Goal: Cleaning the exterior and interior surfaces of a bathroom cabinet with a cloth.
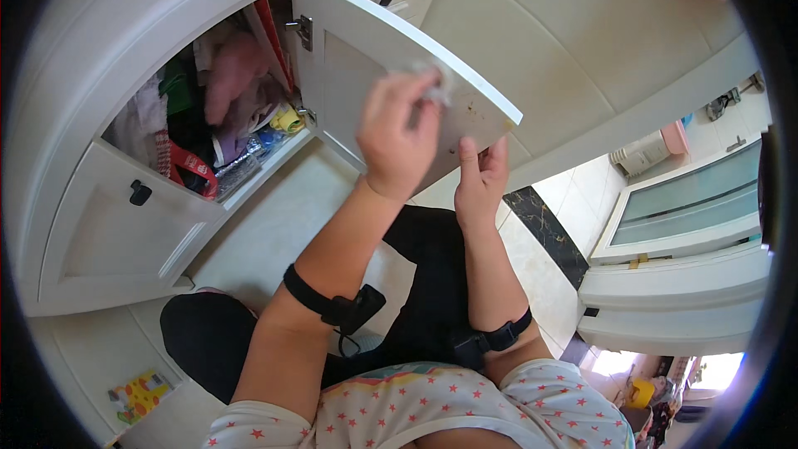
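A white cabinet door (349, 68) stands swung out on its hinges, its inner face towards me. My left hand (399, 131) is in front of that face, pinching a small pale wad (441, 84) that is blurred, perhaps tissue or cloth. Whether the wad touches the door I cannot tell. Brownish stains (474, 111) mark the panel near its free corner. Just below them my right hand (483, 184) grips the door's edge, thumb on the inner face, the other fingers partly hidden behind it.
Inside the open cabinet are pink cloth (234, 75), a red strap (193, 165) and plastic packets (240, 162). A shut cabinet door (124, 231) with a black knob adjoins it. My black-clad knee (209, 337) is at lower left, near a yellow giraffe sticker (143, 394).
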Motion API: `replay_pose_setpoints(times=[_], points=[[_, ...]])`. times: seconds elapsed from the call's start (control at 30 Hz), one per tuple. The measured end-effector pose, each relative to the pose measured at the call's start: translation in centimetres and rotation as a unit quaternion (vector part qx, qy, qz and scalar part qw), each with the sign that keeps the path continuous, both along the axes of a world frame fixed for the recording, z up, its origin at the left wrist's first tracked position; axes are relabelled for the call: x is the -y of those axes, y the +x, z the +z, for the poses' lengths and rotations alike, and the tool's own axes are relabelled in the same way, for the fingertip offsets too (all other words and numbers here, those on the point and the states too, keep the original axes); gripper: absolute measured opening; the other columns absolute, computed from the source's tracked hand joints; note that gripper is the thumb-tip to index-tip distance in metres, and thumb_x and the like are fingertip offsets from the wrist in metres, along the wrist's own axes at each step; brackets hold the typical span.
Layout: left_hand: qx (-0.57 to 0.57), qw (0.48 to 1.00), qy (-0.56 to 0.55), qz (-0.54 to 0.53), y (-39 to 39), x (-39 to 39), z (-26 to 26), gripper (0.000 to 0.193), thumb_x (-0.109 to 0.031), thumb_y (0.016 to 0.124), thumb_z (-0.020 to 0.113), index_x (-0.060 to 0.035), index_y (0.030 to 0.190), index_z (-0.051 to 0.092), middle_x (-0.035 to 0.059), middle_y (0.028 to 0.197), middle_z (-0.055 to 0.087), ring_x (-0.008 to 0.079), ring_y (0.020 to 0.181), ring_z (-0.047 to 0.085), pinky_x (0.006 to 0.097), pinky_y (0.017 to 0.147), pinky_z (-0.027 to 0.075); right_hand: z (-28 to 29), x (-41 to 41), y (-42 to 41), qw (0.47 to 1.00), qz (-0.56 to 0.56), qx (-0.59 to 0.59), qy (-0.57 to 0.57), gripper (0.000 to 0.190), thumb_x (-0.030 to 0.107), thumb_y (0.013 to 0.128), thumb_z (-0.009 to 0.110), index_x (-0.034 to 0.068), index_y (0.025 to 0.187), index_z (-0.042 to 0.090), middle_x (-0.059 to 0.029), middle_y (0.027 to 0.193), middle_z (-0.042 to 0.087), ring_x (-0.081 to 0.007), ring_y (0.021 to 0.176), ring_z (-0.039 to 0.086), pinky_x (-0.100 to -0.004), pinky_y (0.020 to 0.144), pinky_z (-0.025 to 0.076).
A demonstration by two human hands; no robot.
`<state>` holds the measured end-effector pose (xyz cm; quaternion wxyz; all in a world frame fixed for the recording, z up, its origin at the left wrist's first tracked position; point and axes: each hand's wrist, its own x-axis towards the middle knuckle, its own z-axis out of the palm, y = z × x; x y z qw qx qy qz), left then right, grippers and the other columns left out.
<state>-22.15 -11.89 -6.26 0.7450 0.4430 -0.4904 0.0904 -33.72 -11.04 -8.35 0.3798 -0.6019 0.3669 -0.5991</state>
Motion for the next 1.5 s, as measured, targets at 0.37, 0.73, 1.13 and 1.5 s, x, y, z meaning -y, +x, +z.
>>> replay_pose_setpoints(times=[0.37,0.73,1.13,1.5], points=[[-0.008,0.989,0.01,-0.147,-3.0,-1.8,-0.8,0.017,0.006,0.067,0.063,-0.0045,0.08,0.062,0.0096,0.078,0.059,0.0228,0.066,0.058,0.028,0.062,0.047,-2.1,0.4,0.2,0.987,0.097,0.13,0.011,0.032,0.014,0.093,0.041,0.002,0.123,0.038,-0.0069,0.115,0.049,-0.0145,0.105,0.047,-0.0281,0.09,0.037],[0.004,0.998,-0.021,-0.06,-2.3,-1.1,0.5,0.015,0.004,0.065,0.06,-0.0071,0.075,0.061,0.0096,0.078,0.06,0.0282,0.07,0.058,0.0336,0.063,0.048,-2.3,0.1,0.1,0.972,0.121,0.197,0.035,0.036,0.021,0.095,0.039,0.002,0.125,0.037,-0.0082,0.123,0.046,-0.0168,0.113,0.042,-0.0316,0.097,0.031],[-0.002,0.997,0.017,-0.08,-2.6,-1.2,1.0,0.011,0.005,0.066,0.063,-0.002,0.074,0.06,0.0098,0.073,0.059,0.0216,0.063,0.058,0.0264,0.058,0.046,-1.8,-0.1,0.7,0.986,0.078,0.145,0.04,0.035,0.023,0.095,0.037,0.001,0.122,0.04,-0.0075,0.115,0.052,-0.0152,0.104,0.05,-0.0273,0.088,0.04],[-0.03,0.999,0.016,-0.013,0.2,0.1,1.7,0.009,0.003,0.066,0.061,-0.0033,0.072,0.059,0.0105,0.072,0.057,0.0256,0.062,0.057,0.0317,0.057,0.047,-1.5,-0.3,1.2,0.986,0.079,0.143,0.013,0.041,0.028,0.096,0.031,0.001,0.128,0.033,-0.0107,0.128,0.042,-0.0211,0.119,0.04,-0.0337,0.099,0.031]])
